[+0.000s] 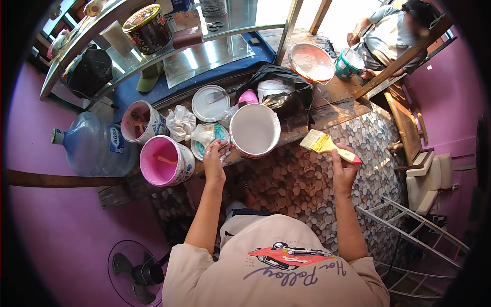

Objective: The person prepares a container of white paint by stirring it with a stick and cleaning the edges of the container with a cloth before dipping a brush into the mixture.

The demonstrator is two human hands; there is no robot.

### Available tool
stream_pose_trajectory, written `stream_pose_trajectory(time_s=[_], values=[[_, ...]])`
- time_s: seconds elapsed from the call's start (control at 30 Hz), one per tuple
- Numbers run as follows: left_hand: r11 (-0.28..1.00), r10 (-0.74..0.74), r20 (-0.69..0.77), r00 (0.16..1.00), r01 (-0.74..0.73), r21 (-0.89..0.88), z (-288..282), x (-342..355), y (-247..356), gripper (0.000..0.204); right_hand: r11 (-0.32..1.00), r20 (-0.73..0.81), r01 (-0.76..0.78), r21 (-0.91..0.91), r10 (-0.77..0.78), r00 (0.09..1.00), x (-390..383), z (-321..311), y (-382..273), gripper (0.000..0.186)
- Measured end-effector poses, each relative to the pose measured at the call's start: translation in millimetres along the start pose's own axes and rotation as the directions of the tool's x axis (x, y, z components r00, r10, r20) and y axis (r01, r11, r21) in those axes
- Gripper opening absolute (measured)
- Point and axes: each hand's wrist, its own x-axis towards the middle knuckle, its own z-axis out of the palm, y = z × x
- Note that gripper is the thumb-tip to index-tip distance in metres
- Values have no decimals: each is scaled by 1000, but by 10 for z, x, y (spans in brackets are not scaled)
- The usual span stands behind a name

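My right hand (342,171) is closed round the yellow, red-tipped handle of a wide paintbrush (327,144), its pale bristles pointing left. At the bench edge, my left hand (217,152) has curled fingers beside a teal-and-white lid (221,134). A whitish, brush-like shape (203,134) lies against those fingers; what they grip is unclear. Just right of that hand stands a white bucket (254,131) with pale contents. To its left are a pink-coated bucket (166,161) and another white bucket (139,123), each with a tool inside.
Behind the buckets sit a white lid (210,102) with a brush, crumpled white plastic (180,123) and a black bag (286,92). A water jug (94,144) stands left, a fan (140,271) lower left, a ladder (404,225) right. Another person (391,38) works by a teal bucket (349,64).
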Motion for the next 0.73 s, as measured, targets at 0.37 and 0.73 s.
stream_pose_trajectory(time_s=[0.37, 0.73], values=[[982, -157, 51, 986, 151, 115, 149, -299, -458, 32, 987, -279, -147, -63, 124, 952, -961, -1168, 561, 22], [957, -289, 255, 923, 282, 63, 239, 91, -765, 47, 971, -554, -202, -126, 100, 826, -1792, -2119, 980, 18]])
